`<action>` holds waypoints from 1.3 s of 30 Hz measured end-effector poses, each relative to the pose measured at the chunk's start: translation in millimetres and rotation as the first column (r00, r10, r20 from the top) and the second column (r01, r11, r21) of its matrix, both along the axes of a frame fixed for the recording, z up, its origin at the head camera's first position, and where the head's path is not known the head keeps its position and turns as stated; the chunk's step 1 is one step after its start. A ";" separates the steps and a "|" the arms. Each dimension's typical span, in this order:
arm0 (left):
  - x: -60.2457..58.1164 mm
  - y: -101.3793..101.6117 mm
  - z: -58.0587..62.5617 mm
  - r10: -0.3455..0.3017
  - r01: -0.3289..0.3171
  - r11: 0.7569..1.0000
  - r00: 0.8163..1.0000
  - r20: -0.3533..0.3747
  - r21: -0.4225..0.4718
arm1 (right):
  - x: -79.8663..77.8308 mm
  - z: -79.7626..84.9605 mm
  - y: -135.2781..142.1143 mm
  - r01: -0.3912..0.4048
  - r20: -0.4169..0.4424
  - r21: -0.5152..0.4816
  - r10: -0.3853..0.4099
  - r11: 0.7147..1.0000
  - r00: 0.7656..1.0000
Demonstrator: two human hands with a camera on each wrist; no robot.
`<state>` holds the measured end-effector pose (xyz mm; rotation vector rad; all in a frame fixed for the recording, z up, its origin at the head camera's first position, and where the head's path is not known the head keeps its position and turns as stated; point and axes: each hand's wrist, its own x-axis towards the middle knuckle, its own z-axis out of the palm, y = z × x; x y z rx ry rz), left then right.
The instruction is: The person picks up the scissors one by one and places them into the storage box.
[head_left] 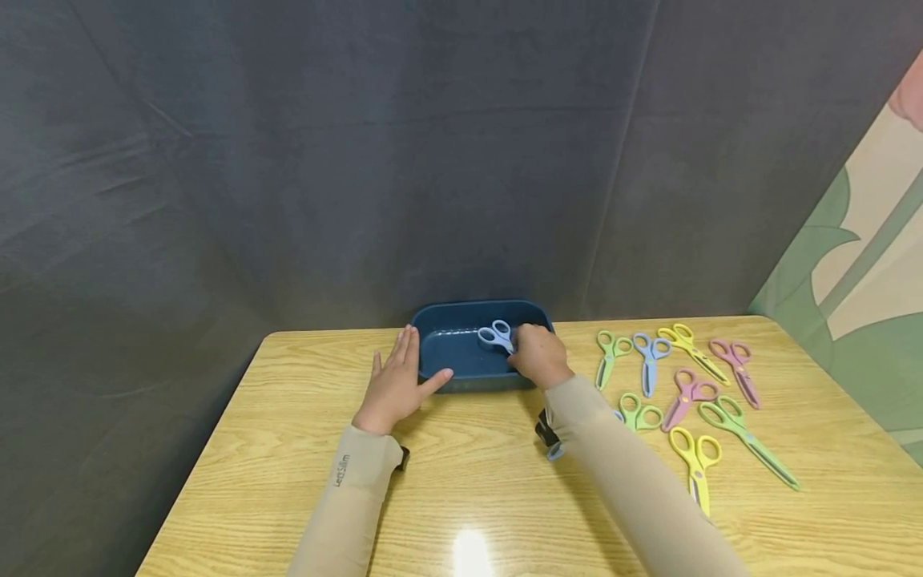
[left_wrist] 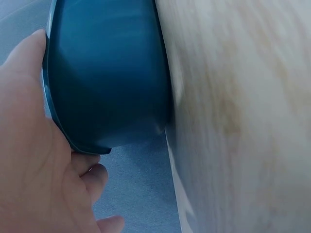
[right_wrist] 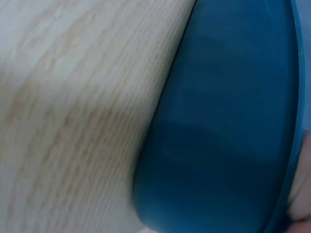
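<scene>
A dark blue plastic basin (head_left: 481, 384) stands at the back of the table, against the grey cloth. My left hand (head_left: 395, 386) lies along its left end, fingers straight and thumb spread out over the front rim; the left wrist view shows this hand against the rim of the basin (left_wrist: 107, 77). Over the right side of the basin, my right hand (head_left: 541, 357) has curled fingers and holds a pair of light blue scissors (head_left: 496, 336) by the blade end, handles pointing left. The blades are hidden by the hand. Only part of that hand shows beside the basin (right_wrist: 218, 121) in the right wrist view.
Several scissors lie spread on the wooden table right of the basin, among them green (head_left: 607, 358), blue (head_left: 650, 367), yellow (head_left: 695, 461) and pink (head_left: 737, 370) ones. Another blue handle (head_left: 555, 451) shows partly under my right sleeve. Grey cloth (head_left: 461, 160) hangs behind the table.
</scene>
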<state>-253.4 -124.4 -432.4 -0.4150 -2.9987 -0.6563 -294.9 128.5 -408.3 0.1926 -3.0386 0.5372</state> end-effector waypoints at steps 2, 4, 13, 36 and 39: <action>-0.2 -0.3 -0.6 -0.001 0.001 1.000 1.000 0.001 -0.002 | 0.4 0.2 -0.2 0.006 0.015 0.008 -0.006 1.000 1.000; -0.2 -0.3 -0.6 0.002 -0.002 1.000 1.000 0.010 -0.002 | 0.6 0.6 -0.7 0.009 0.026 0.019 -0.010 1.000 1.000; -0.4 -0.8 -1.0 0.007 -0.007 1.000 1.000 0.030 0.008 | -0.6 1.8 -2.6 0.016 0.065 0.050 -0.019 0.999 0.998; -0.9 -1.3 -4.3 -0.003 0.003 1.000 1.000 0.018 0.014 | -2.0 1.5 -8.5 0.025 0.106 0.119 -0.037 0.993 0.994; -0.6 -1.1 -3.9 0.002 -0.002 1.000 1.000 0.019 0.012 | -2.1 0.5 -9.2 0.028 0.104 0.119 -0.040 0.993 0.994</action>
